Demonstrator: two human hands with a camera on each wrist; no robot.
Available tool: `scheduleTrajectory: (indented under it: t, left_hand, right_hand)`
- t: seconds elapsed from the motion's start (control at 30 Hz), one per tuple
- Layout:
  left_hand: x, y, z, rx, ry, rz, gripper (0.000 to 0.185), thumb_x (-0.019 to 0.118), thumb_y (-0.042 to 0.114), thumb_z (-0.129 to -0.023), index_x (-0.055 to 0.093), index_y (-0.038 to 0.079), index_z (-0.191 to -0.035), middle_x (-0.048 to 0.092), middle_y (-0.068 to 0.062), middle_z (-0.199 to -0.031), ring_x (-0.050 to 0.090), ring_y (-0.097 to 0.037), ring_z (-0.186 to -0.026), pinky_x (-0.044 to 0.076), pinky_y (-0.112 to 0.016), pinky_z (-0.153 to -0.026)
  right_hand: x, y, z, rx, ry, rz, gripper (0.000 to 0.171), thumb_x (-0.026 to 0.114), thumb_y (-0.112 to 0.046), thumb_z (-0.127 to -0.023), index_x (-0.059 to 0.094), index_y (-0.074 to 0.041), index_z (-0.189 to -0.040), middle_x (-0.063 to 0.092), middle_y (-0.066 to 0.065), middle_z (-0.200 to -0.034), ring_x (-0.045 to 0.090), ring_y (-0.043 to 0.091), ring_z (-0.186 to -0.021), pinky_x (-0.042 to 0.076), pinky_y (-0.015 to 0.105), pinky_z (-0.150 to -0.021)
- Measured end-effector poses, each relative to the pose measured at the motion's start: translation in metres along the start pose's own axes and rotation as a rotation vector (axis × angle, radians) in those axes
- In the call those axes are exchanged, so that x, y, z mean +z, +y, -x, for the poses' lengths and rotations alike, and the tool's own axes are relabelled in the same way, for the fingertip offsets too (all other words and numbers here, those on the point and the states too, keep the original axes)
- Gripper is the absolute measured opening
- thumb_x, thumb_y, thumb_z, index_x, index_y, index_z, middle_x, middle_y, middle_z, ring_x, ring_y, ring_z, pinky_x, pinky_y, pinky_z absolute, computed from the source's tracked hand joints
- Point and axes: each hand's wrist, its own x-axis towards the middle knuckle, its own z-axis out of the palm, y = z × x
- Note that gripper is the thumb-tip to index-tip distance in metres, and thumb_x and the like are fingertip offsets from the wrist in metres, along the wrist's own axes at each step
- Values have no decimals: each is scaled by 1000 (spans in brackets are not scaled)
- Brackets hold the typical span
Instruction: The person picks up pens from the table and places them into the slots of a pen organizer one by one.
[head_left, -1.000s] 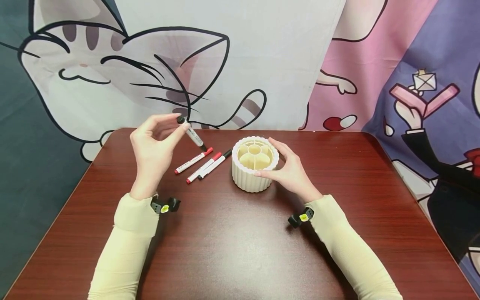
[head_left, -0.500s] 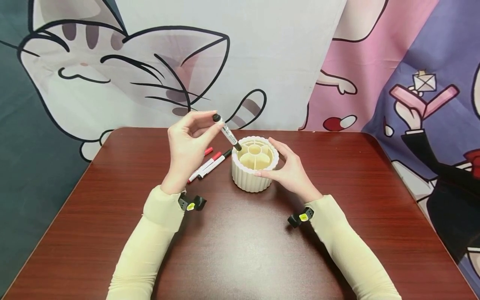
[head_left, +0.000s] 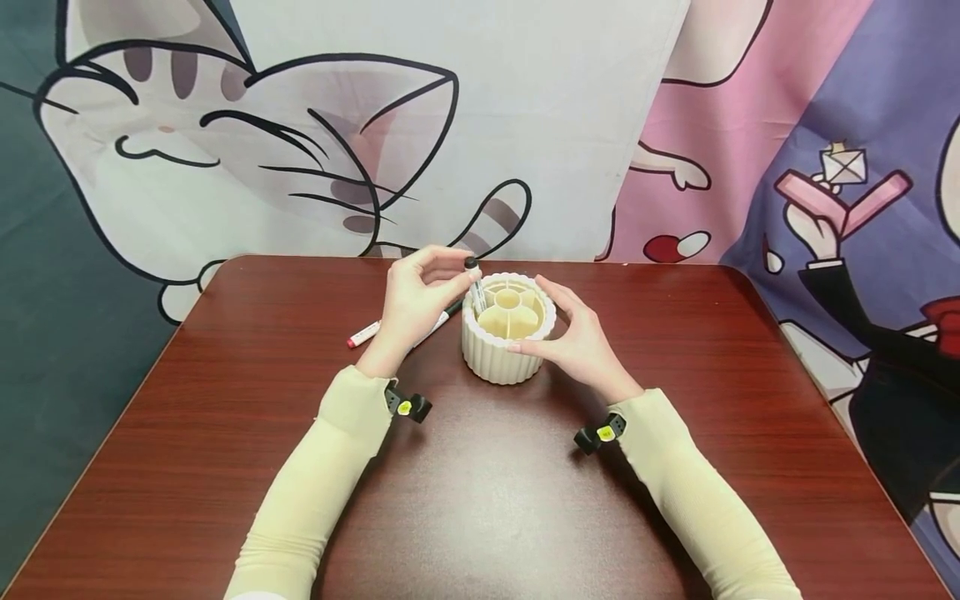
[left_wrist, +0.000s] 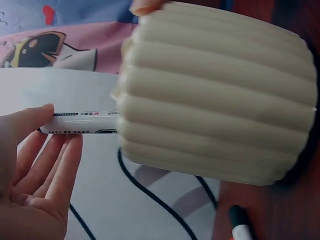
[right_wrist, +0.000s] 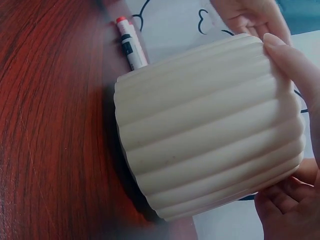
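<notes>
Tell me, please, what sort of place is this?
Probably a home or hobby desk arranged for filming, not a workshop: a dark wooden table, cartoon-cat fabric backdrops behind it, and a cream ribbed pen holder with markers beside it.

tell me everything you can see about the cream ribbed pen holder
The pen holder is a round, cream, plastic-looking cup with vertical ribs outside and a scalloped rim. Inside, walls split it into a centre well ringed by compartments. It stands upright on the dark red table. The right hand grips its side, and the left hand pinches a black-capped marker lowered partly into a compartment on its left side.
</notes>
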Motion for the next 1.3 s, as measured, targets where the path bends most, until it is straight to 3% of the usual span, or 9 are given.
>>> scheduleTrajectory:
  t: [0.23, 0.4, 0.53, 0.83, 1.1, 1.3]
  left_hand:
    - [0, -13, 2, -28, -49, -58, 24, 82, 8, -88, 75, 3, -110, 75, -9, -102, 72, -18, -94, 59, -31, -86]
    - [-10, -19, 2, -18, -59, -97, 29, 83, 11, -88, 74, 2, -114, 74, -11, -107, 71, -19, -98, 58, -32, -88]
    - [-29, -19, 3, -40, -12, -126, 33, 82, 12, -88, 73, 3, -118, 74, -13, -109, 71, -21, -99, 57, -35, -90]
    - [-86, -18, 12, -77, 70, -233, 40, 86, 22, -85, 73, 6, -119, 74, -11, -109, 71, -15, -98, 57, -30, -90]
    - [-122, -30, 34, -204, 44, -441, 51, 86, 32, -85, 70, 10, -127, 73, -6, -114, 71, -18, -99, 56, -25, -88]
    - [-138, -43, 47, -265, 9, -533, 51, 86, 32, -85, 69, 9, -128, 71, -12, -118, 70, -28, -105, 56, -38, -91]
  right_hand:
    - [0, 2, -1, -16, -5, 4, 95, 94, -10, -73, 43, 0, -152, 45, 18, -152, 43, 31, -139, 33, 52, -116]
    - [0, 1, 0, -18, -3, 10, 95, 94, -10, -73, 43, 0, -152, 46, 18, -152, 43, 31, -139, 33, 52, -116]
    - [1, 2, -1, -15, -4, 8, 95, 94, -9, -73, 42, 1, -153, 45, 18, -152, 42, 31, -140, 33, 51, -117]
    - [5, 44, -10, -20, 11, 7, 103, 97, -15, -69, 42, -11, -156, 45, 7, -154, 42, 23, -141, 32, 48, -118]
    - [2, 45, -8, -50, 8, 72, 101, 96, -34, -71, 43, -18, -156, 46, -2, -153, 42, 15, -139, 34, 47, -116]
    - [-3, 43, 1, -78, 18, 188, 99, 92, -44, -73, 45, -15, -155, 44, -3, -154, 39, 16, -141, 33, 52, -115]
